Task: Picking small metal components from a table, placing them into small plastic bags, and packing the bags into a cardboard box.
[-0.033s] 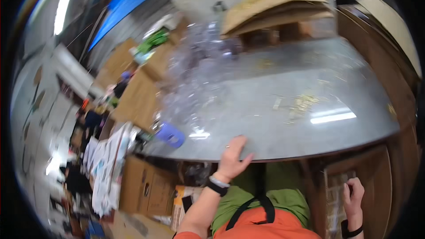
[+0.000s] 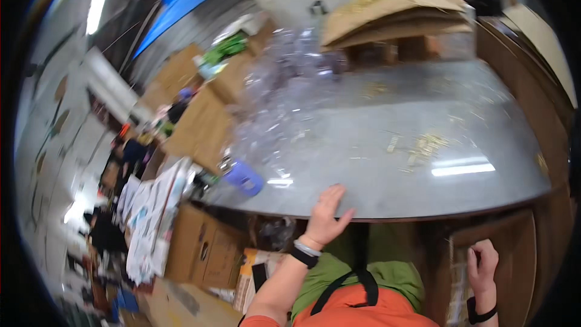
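Note:
My left hand (image 2: 327, 217) lies on the front edge of the grey metal-topped table (image 2: 339, 172), fingers stretched out and thumb apart, with nothing in it. Lower right, my right hand (image 2: 482, 264) is over an open cardboard box (image 2: 514, 248) beside the table, its fingers curled in. What those fingers hold, if anything, is hidden. Small gold-coloured pieces (image 2: 428, 146) lie in a loose pile on the tabletop, ahead of both hands. A purple cup-like container (image 2: 243, 178) stands near the left front edge.
Clear plastic items (image 2: 272, 106) are heaped on the table's left side. A brown cardboard piece (image 2: 393, 15) with more gold bits on top covers the back. Cartons (image 2: 203, 248) and a pile of white printed sheets (image 2: 156, 224) stand to the left.
The whole view has shifted slightly, so the table and its contents sit farther right in the picture. My left hand stays at the table edge; my right hand stays over the box.

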### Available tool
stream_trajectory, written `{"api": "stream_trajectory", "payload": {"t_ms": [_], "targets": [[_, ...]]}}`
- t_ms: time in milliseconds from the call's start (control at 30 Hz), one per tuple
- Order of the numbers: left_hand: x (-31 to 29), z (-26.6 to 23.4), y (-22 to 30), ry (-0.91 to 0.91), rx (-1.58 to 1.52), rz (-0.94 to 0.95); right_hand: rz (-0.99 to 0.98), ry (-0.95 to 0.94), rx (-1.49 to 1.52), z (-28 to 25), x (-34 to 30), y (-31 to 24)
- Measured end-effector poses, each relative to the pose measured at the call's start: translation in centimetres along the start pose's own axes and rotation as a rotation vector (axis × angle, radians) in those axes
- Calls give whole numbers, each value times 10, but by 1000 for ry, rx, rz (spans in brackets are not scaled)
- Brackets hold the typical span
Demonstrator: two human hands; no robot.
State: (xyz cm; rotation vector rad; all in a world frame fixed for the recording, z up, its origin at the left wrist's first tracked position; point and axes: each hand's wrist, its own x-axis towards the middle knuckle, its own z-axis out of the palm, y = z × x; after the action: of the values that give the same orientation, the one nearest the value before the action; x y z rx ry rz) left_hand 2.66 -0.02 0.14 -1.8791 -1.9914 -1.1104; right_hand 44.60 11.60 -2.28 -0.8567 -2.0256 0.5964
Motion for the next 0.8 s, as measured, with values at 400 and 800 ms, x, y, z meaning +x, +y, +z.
{"api": "stream_trajectory", "payload": {"t_ms": [400,800], "targets": [[-50,-137,-164,676,34,-638,-97,-21,53,155,152,-4],[-59,-139,-108,648,-420,-526,-26,0,-83,156,145,-20]]}}
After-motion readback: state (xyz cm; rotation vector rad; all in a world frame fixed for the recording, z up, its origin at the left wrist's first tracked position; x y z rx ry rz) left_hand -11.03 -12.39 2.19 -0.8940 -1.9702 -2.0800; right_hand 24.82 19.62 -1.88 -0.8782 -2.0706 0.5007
